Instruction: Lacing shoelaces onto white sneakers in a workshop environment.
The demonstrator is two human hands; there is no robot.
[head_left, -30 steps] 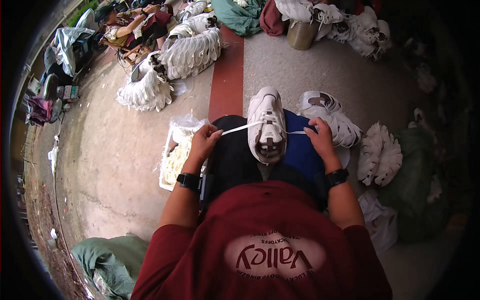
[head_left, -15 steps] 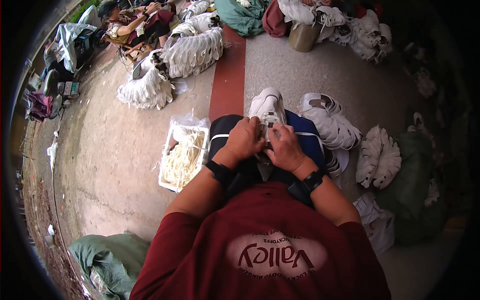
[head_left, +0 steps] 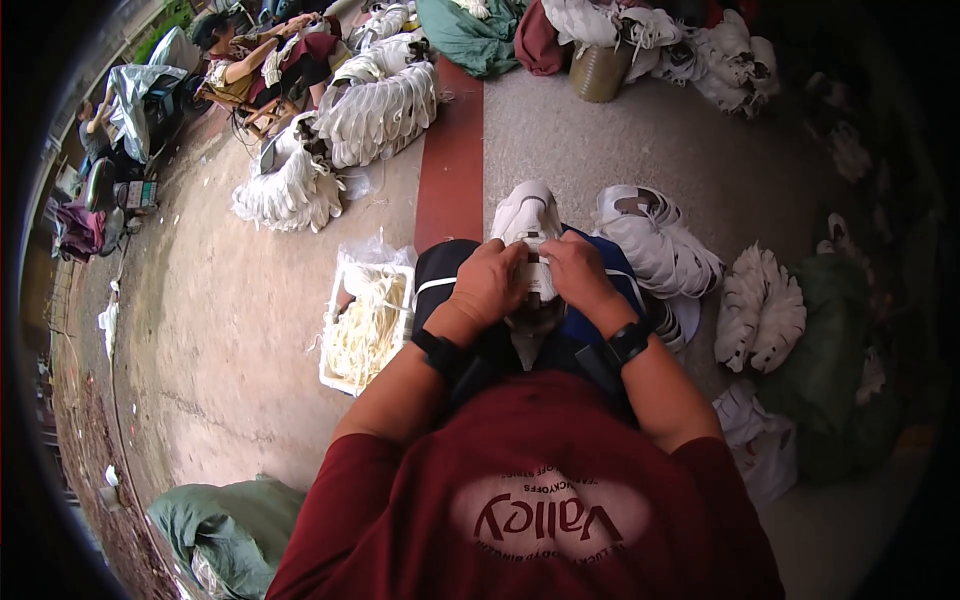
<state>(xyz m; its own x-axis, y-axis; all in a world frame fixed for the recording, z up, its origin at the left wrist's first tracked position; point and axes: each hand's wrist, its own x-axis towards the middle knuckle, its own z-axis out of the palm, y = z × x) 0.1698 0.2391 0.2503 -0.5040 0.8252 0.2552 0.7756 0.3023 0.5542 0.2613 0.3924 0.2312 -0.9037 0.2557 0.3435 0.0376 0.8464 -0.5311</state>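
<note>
A white sneaker (head_left: 527, 207) rests between my knees, its toe pointing away from me. My left hand (head_left: 490, 282) is closed at the left edge of the lace rows, thumb and fingertips pinched together. Opposite it, my right hand (head_left: 580, 270) pinches at the right edge. A short white shoelace (head_left: 534, 243) seems to run across the shoe between the fingertips; its ends are hidden by the fingers. The shoe's heel end, nearest me, is partly in shadow.
A white box (head_left: 352, 384) of loose cream laces (head_left: 365, 325) stands left of my knees. Nested white shoes (head_left: 660, 245) lie to the right, with more shoe bundles (head_left: 378, 112) ahead left. A seated person (head_left: 245, 65) works beyond. Green sacks (head_left: 225, 525) flank me.
Both hands have shifted slightly apart and up toward the toe, and their fingertips now pinch at the lace rows. The whole view has tilted a little; the sneaker stays between my knees.
</note>
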